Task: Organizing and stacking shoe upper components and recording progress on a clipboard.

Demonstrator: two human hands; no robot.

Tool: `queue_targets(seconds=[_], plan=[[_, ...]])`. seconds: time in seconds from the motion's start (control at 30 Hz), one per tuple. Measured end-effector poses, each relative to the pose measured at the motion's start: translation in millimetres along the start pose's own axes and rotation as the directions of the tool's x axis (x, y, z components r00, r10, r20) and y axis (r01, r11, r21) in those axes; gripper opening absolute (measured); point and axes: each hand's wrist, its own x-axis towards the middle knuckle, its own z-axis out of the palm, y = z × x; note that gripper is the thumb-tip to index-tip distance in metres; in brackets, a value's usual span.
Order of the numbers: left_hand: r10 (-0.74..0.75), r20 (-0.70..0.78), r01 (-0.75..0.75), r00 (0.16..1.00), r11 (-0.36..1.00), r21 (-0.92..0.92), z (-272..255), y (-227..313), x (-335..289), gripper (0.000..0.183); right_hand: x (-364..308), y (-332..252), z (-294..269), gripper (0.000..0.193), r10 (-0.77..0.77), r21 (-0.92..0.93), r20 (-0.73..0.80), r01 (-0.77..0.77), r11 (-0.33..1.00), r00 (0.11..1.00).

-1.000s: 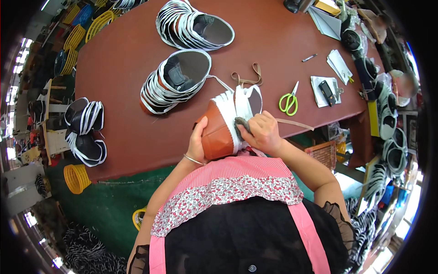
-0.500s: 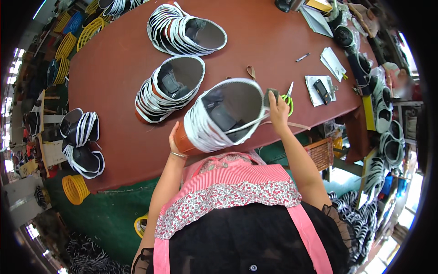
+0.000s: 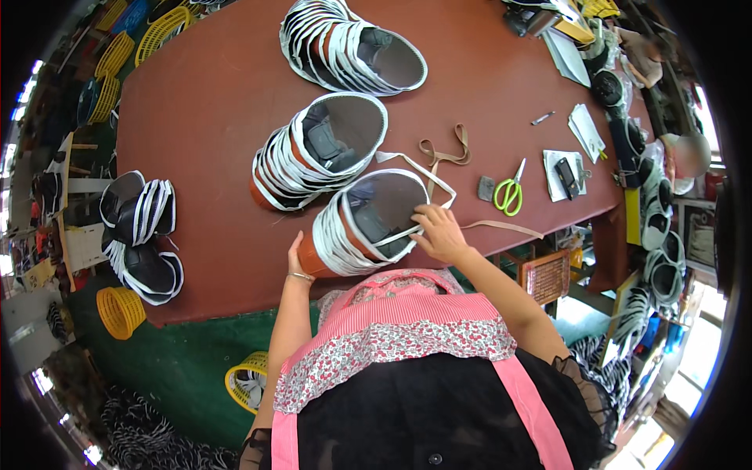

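A stack of nested cup-shaped pieces (image 3: 345,235), with white edging, dark insides and an orange-brown outer end, lies tilted at the table's near edge. My left hand (image 3: 298,258) holds that end, its fingers partly hidden beneath. My right hand (image 3: 440,233) closes over the stack's right rim, where a loose white strip (image 3: 442,188) loops out. To its right lie a small grey block (image 3: 486,188) and green-handled scissors (image 3: 508,196). Farther back are two similar stacks, a middle one (image 3: 278,168) and a far one (image 3: 329,47).
The table (image 3: 211,235) is reddish-brown. A tan strap (image 3: 450,153), a pen (image 3: 543,117), and a clipboard (image 3: 554,184) with a black device lie to the right. More pieces (image 3: 149,258) sit at the left edge. A yellow basket (image 3: 120,313) stands below; another person is at far right.
My right hand has let go of the grey block, now on the table, and moved left onto the stack's rim. The held stack has come lower. The view has shifted slightly.
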Motion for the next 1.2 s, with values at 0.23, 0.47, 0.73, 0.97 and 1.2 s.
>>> queue_targets(seconds=[0.23,0.47,0.73,0.97,1.2], plan=[[0.421,-0.138,-0.394,0.897,0.900,0.187,-86,69,-5,0.049,47,-29,1,0.024,0.259,0.015,0.379,-0.286,0.958,0.889],[0.498,-0.006,-0.484,0.867,0.841,-0.241,-103,128,11,0.060,202,-29,7,0.028,-0.077,0.516,0.395,-0.152,0.843,0.915],[0.509,-0.088,-0.449,0.856,0.817,0.362,-43,151,72,0.040,313,-10,158,0.031,0.249,0.394,0.473,-0.456,0.798,0.845],[0.304,0.049,-0.297,0.952,0.867,0.401,-62,195,68,0.020,351,-107,104,0.047,0.285,0.426,0.688,-0.690,0.586,0.667],[0.364,0.007,-0.315,0.931,0.793,0.521,-50,142,67,0.025,355,-115,81,0.047,0.293,0.348,0.686,-0.654,0.672,0.666]])
